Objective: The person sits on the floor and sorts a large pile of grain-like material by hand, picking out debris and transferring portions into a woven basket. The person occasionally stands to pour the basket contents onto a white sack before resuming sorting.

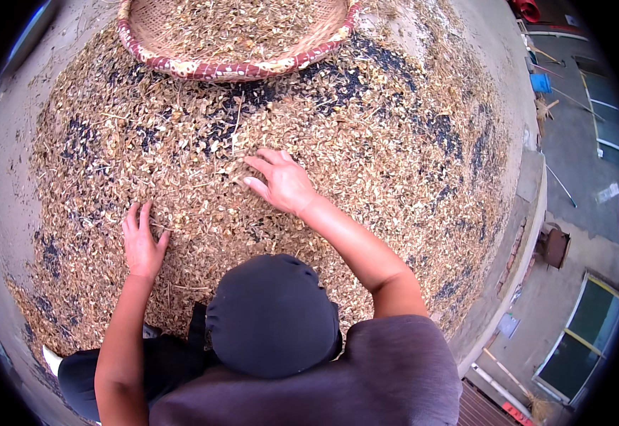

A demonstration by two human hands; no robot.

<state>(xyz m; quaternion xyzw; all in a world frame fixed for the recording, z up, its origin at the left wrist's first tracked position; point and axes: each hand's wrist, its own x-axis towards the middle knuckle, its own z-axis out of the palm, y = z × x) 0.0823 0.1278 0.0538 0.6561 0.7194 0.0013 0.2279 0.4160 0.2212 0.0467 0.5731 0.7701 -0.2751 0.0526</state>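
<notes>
Here, covers most of the pale grey concrete surface point(11, 177) as a broad, loose layer of dry, tan-and-cream husks point(366, 163), reaching from near the surface's left edge almost to its right. Looks papery, curled and brittle, mixed with thin straw-coloured stalks and mottled with dark patches of small black grains point(251, 95), most thickly toward the far side. Also fills a round, shallow, woven tan basket point(206, 70) with a red-and-cream patterned rim, set on the far part of the layer. Rests the bare left hand point(141, 245) palm down on the husks, nearer the left edge, fingers spread, thumb apart. Reaches the bare right hand point(281, 183) toward the middle, fingers loosely bent and close together, thumb apart, tips at the husks. Cannot tell of any husk pinched there.
</notes>
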